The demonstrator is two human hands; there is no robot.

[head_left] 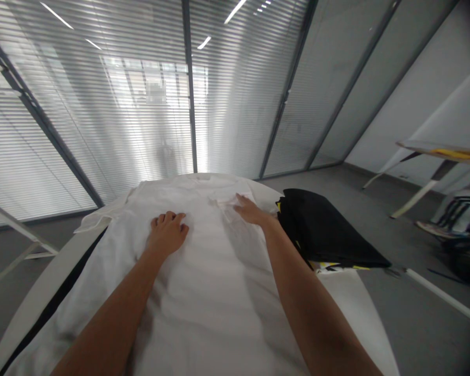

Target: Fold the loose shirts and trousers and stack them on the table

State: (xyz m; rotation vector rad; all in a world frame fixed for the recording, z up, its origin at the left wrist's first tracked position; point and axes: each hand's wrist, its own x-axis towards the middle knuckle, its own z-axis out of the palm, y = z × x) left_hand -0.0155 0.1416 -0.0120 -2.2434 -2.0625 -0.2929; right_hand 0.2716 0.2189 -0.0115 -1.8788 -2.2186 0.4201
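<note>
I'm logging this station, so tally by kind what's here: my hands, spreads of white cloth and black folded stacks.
Hands: 2 (left hand, right hand)
White cloth spread: 1
Black folded stack: 1
Total: 4

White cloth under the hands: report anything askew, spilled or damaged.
The white cloth looks slightly askew: it lies creased, and a flap juts out at its far left, near the edge of the table. No spill or tear shows.

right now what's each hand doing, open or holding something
Left hand: open, loosely bent, resting on the white cloth.
Right hand: touching the same cloth; whether it grips cannot be told.
</note>
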